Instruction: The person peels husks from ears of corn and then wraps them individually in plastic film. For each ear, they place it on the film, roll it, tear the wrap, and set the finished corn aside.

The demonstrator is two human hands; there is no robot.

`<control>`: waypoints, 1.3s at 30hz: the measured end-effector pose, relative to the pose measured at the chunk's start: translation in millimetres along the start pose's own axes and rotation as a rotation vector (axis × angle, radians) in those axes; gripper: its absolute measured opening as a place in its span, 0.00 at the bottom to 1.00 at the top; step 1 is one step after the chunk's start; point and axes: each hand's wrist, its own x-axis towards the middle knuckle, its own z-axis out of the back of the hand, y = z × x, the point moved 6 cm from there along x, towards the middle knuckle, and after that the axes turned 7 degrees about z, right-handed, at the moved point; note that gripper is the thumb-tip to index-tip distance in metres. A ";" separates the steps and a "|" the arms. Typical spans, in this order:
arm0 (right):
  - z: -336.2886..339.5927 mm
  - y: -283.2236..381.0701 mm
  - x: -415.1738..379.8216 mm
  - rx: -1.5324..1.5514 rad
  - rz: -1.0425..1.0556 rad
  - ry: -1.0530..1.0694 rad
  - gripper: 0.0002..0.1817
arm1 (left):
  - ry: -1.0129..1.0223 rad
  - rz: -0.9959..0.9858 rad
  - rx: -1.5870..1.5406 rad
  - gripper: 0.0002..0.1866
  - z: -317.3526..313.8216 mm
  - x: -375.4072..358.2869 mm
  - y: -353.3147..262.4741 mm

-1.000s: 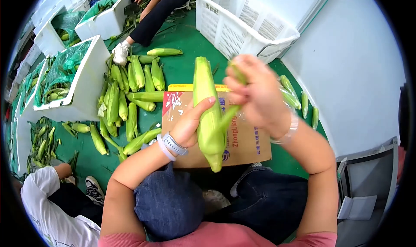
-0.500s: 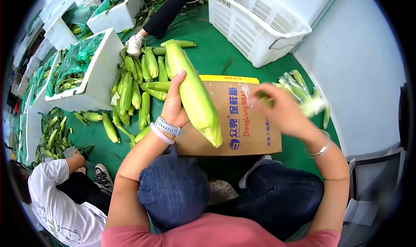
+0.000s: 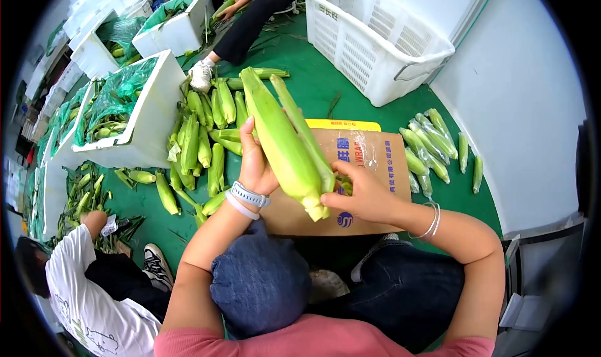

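Note:
A large ear of corn (image 3: 278,144) in pale green husk lies tilted across my left hand (image 3: 256,160), whose fingers wrap its far side; the stalk end points down toward me. Along its right side a strip of corn husk (image 3: 303,128) stands partly away from the ear. My right hand (image 3: 363,194) pinches at the base of this strip, beside the stalk end. Some darker green bits (image 3: 343,183) show inside the right hand's curled fingers, mostly hidden. Under both hands is a brown cardboard box (image 3: 375,169) with printed lettering.
A heap of corn ears (image 3: 197,132) lies left on the green floor (image 3: 300,56). Wrapped ears (image 3: 432,141) lie right. A white crate (image 3: 375,44) stands behind; foam boxes (image 3: 141,116) line the left. A co-worker in a white shirt (image 3: 94,288) sits left, another person's leg (image 3: 250,28) reaches in behind.
My right hand has moved left from beyond the box to the ear's base and closed there. A husk strip now stands off the ear. The blurred pale green thing near my right hand is gone.

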 end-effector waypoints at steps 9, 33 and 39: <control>-14.2 -26.2 -10.8 0.362 -0.236 0.025 0.24 | -0.039 0.004 0.283 0.29 14.9 -2.5 2.9; 218.8 53.4 183.6 -0.629 0.076 -0.579 0.31 | -0.509 -0.349 -0.046 0.26 95.6 -37.7 -60.6; 154.6 74.3 159.1 -0.759 0.162 -0.277 0.21 | -0.492 -0.203 0.011 0.28 97.2 -28.5 -47.7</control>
